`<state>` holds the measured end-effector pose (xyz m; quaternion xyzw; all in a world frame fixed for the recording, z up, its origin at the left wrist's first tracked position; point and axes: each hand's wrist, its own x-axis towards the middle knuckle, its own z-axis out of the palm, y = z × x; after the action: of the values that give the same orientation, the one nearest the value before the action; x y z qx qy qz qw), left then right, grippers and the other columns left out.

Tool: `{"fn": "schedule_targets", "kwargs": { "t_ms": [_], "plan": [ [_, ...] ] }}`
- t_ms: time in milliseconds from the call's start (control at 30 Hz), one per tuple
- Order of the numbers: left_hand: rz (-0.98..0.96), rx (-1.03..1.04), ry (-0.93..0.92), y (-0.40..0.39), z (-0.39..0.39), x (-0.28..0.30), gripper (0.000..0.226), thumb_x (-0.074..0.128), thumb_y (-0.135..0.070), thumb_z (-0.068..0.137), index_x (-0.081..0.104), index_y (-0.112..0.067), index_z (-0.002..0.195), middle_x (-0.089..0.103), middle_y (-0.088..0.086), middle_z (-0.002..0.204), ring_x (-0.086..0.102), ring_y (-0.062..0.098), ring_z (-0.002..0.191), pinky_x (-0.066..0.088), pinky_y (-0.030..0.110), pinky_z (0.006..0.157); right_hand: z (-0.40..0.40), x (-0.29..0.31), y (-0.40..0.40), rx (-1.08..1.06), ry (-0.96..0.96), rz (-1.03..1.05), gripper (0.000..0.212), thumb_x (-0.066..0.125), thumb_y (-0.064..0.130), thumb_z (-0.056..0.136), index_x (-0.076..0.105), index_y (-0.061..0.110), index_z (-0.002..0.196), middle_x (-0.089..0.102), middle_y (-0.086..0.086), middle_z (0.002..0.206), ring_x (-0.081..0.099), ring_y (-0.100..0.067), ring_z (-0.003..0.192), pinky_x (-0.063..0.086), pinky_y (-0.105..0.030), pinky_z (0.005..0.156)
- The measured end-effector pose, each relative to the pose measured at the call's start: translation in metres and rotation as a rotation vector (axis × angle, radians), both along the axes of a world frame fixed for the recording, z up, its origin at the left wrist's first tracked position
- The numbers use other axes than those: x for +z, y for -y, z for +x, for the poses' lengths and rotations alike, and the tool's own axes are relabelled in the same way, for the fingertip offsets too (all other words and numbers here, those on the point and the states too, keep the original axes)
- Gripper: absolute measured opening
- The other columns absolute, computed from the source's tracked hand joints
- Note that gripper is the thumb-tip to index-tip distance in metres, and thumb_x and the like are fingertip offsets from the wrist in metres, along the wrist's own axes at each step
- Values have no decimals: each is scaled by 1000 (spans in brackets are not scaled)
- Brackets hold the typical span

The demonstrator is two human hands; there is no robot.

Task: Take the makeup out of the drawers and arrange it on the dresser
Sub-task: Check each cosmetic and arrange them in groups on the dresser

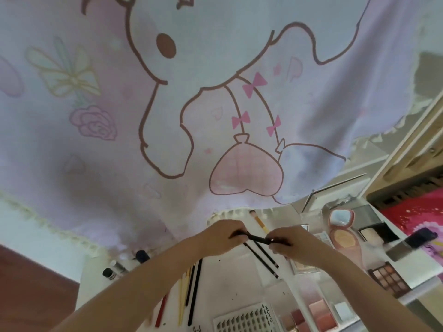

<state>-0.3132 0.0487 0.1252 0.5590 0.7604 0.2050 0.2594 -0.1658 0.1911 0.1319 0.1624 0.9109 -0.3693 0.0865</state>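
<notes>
Fingers of the left hand (221,236) and right hand (288,243) pinch opposite ends of a thin black pencil (257,239), held just above the white dresser (230,281). Two more dark pencils (263,259) lie directly beneath; an eyeshadow palette (389,277) sits further right.

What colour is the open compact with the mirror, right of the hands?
Pink: the open compact has a pink case, seen in the head view.
</notes>
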Motion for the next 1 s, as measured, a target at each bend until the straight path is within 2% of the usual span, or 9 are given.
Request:
{"fn": "schedule_targets", "kwargs": {
  "t_ms": [100,200,267,333,400,500,633,767,1000],
  "plan": [
    [-24,9,-39,7,-3,28,26,34,-24,98,47,-15,77,39,-11,64,38,6,60,32,12,57,-2,16,2,89,-18,130,28,44,22,93,46,27,66,43,6,59,39,-8,51,30,-15,51],
    [-2,9,-3,18,-10,48,36,31,-25,98,34,-24,62,41,-9,59,37,2,52,35,10,55,-5,30,4,175,-84,226,24,36,24,97,43,18,75,37,8,57,35,-6,52,32,-16,53],
    [9,30,30,28,-15,59,37,31,-24,98,35,-24,61,42,-9,58,37,1,50,35,6,55,-5,41,4,236,-113,305,27,34,25,97,39,21,71,35,11,57,33,-3,51,33,-15,55],
    [65,163,131,45,-28,70,38,31,-21,98,37,-21,61,41,-6,57,37,3,49,34,9,58,0,52,-5,224,-127,379,33,35,24,97,30,29,65,34,12,57,33,-1,50,35,-13,57],
    [189,326,269,65,-45,81,39,31,-15,98,38,-16,59,38,-2,56,37,2,46,35,17,59,8,62,-20,159,-127,388,32,37,21,97,32,28,66,34,11,56,36,0,47,33,-14,55],
    [283,410,325,81,-51,89,37,32,-10,97,45,-13,63,39,0,56,37,0,42,34,14,54,6,67,-22,116,-168,359,25,39,17,96,41,17,71,33,9,53,43,2,46,31,-14,51],
    [253,387,267,70,-27,84,27,38,-9,96,55,-13,75,44,-2,56,41,-1,42,35,11,54,-9,63,3,100,-261,278,21,39,16,96,46,14,76,39,10,55,38,-2,47,34,-12,52],
    [202,381,241,66,-16,74,19,41,-11,95,57,-12,87,47,-5,56,41,-4,41,34,17,58,-11,55,13,111,-295,238,23,39,17,96,55,5,85,41,10,56,37,-2,49,36,-12,56],
    [130,363,250,62,-13,65,16,43,-11,94,59,-9,91,47,-5,57,43,-5,40,36,4,51,-4,37,11,111,-257,219,21,40,19,96,51,10,80,40,10,57,36,-5,51,34,-16,55]
  ]
}}
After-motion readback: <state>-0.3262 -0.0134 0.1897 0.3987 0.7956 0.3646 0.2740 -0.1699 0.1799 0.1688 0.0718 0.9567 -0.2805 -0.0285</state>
